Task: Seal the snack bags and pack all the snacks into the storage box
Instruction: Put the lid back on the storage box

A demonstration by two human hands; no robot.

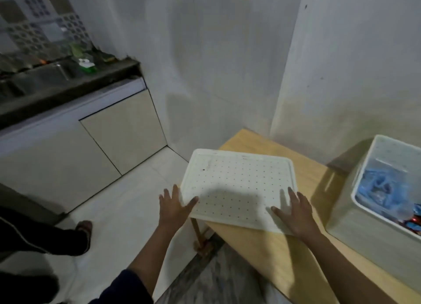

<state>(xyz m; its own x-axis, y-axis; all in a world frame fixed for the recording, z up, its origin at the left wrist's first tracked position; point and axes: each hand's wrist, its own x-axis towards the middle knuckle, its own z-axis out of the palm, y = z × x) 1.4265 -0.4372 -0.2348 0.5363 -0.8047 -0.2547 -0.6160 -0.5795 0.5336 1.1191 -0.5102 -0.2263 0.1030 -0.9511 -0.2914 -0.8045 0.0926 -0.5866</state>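
Resting flat on the near right corner of the white lid (239, 180), the right grip (295, 212) had its fingers straight and spread apart, curled round nothing. The left grip (175, 209) was at the lid's near left edge, thumb laid on the top face and the other fingers straight and fanned out just past the rim. Whether those fingers touched the rim could not be told. A dark sleeve (127, 290) covered the left forearm near the bottom of the view.

The lid was dotted with rows of small marks and lay on the pale wooden bench (284, 258), its left part hanging out past the bench's edge above the floor (127, 212). A shadow fell across the lid between the two grips.

To the right, well apart from the lid, the storage box (364, 242) stood on the same bench, uncovered. Blue snack bags (378, 187) lay inside it, with red and blue wrappers (412, 221) at its near end.

Beyond the bench rose a white wall (216, 64). On the left ran a dark kitchen bench (68, 92) with a green item (87, 67) on it and cream cabinet doors (123, 130) below. Another person's foot (85, 227) in a sandal stood on the white floor at the left.
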